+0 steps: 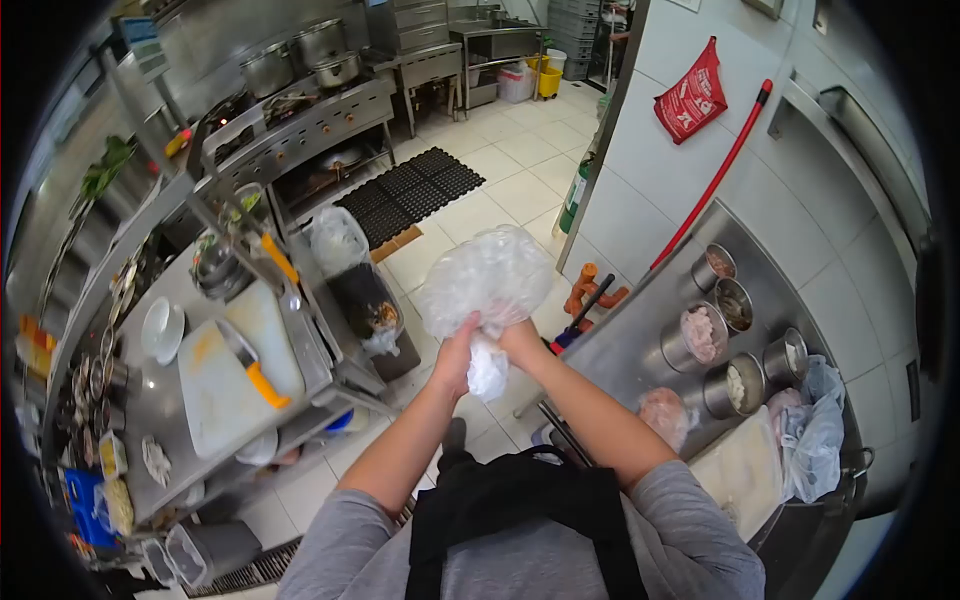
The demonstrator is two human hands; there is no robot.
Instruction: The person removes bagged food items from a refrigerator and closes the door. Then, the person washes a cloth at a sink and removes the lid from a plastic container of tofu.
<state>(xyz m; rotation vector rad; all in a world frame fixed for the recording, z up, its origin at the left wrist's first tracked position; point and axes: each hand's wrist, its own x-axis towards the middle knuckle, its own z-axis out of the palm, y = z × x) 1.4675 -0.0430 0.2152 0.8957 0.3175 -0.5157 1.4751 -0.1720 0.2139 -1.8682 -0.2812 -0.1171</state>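
Note:
Both my hands are closed around the gathered neck of a clear plastic bag (pixel 490 275), held out before me above the floor. The bag's body puffs out beyond my fingers, and a bunched white end (pixel 487 368) hangs below them, toward me. My left hand (pixel 456 352) grips the neck from the left, thumb along the plastic. On the other side my right hand (pixel 522 345) closes on it, its fingertips partly hidden behind the plastic. What the bag contains, if anything, I cannot make out.
At left, a steel counter carries a cutting board (pixel 240 370), an orange-handled knife (pixel 255 370) and a white bowl (pixel 162 330). At right, a steel table (pixel 640 325) holds several metal containers with food. A bin (pixel 375 320) and black mat (pixel 412 195) lie ahead, before a stove (pixel 320 130).

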